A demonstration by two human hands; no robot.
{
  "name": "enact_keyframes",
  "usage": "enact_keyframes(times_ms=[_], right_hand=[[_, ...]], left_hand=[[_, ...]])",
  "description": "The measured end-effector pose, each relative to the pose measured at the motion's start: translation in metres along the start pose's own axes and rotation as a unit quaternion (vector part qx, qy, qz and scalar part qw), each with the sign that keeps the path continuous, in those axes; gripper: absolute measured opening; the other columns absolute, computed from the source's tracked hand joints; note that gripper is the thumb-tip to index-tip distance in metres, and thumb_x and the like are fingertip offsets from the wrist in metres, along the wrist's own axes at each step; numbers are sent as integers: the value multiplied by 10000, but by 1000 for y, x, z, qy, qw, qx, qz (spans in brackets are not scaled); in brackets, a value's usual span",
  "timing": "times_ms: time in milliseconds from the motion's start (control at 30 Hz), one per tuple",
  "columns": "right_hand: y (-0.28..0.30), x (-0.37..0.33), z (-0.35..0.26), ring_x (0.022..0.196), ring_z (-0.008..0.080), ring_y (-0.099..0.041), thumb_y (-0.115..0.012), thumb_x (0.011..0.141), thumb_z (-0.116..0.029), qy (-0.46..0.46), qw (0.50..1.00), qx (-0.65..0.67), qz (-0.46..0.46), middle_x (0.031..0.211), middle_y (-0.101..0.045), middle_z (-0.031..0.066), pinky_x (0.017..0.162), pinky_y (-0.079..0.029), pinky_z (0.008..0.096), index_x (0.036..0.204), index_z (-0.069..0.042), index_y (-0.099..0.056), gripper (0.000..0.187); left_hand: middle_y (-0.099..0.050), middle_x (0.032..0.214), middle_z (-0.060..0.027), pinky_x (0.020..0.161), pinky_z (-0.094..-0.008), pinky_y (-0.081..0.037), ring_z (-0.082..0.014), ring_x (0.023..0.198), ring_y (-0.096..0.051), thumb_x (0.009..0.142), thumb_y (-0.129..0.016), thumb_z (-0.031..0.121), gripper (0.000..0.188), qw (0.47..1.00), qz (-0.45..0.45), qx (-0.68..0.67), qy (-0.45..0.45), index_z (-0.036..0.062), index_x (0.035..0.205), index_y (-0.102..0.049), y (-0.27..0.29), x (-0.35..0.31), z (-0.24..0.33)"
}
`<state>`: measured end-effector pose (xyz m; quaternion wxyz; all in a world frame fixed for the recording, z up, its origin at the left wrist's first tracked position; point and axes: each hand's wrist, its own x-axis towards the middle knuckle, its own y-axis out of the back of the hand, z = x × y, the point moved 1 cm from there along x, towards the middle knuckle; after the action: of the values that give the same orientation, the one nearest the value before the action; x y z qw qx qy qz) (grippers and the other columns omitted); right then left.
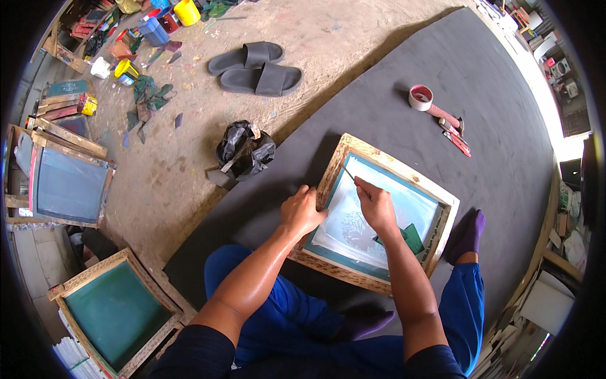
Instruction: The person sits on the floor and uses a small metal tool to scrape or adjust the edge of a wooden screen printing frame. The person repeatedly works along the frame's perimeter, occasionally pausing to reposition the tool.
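Observation:
A wooden screen-printing frame (445, 201) lies tilted on the dark mat in front of me, its mesh pale in the middle with a teal border. Faint printed shapes show on the mesh. My left hand (302, 211) is closed on the frame's left side. Over the mesh, my right hand (377, 205) pinches a thin dark stick-like tool (348, 172), its tip near the upper left inner edge of the frame; its exact kind is too small to make out. A dark green scrap (413, 239) lies on the mesh beside my right forearm.
Beyond the frame lie a tape roll (420, 98), a hammer (445, 115) and a red cutter (456, 143). A black plastic bag (246, 151) stands at the mat's left edge, with sandals (262, 79) behind. More screen frames (120, 309) lean at left; my legs flank the work.

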<state>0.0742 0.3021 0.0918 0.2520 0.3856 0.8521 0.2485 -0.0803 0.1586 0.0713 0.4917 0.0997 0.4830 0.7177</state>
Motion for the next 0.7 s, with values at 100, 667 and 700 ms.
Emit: enact_keyframes(times_ms=[100, 667, 700], right_hand=[[-4, 2, 6, 946, 452, -720, -655, 972, -137, 49, 997, -40, 33, 994, -733, 275, 835, -580, 478, 1222, -106, -765, 275], [1, 0, -7, 917, 463, -719, -642, 976, -177, 11, 997, -82, 0, 996, -736, 270, 824, -578, 502, 1258, -129, -751, 306], [3, 0, -11, 913, 466, -718, -640, 977, -178, 12, 996, -92, -5, 992, -734, 278, 817, -578, 503, 1261, -123, -748, 309]], left_hand=[[-679, 1076, -138, 821, -506, -588, -399, 953, -717, 772, -814, 299, 413, 1000, -3, 0, -5, 76, 1099, -698, 0, 2, -1], [-688, 1036, -152, 811, -506, -587, -406, 924, -719, 749, -807, 240, 398, 999, 9, -25, -30, 29, 1071, -704, 0, 3, -4], [-687, 1028, -155, 807, -507, -587, -408, 920, -719, 748, -808, 236, 389, 999, 14, -26, -35, 25, 1057, -702, -1, 2, -4]])
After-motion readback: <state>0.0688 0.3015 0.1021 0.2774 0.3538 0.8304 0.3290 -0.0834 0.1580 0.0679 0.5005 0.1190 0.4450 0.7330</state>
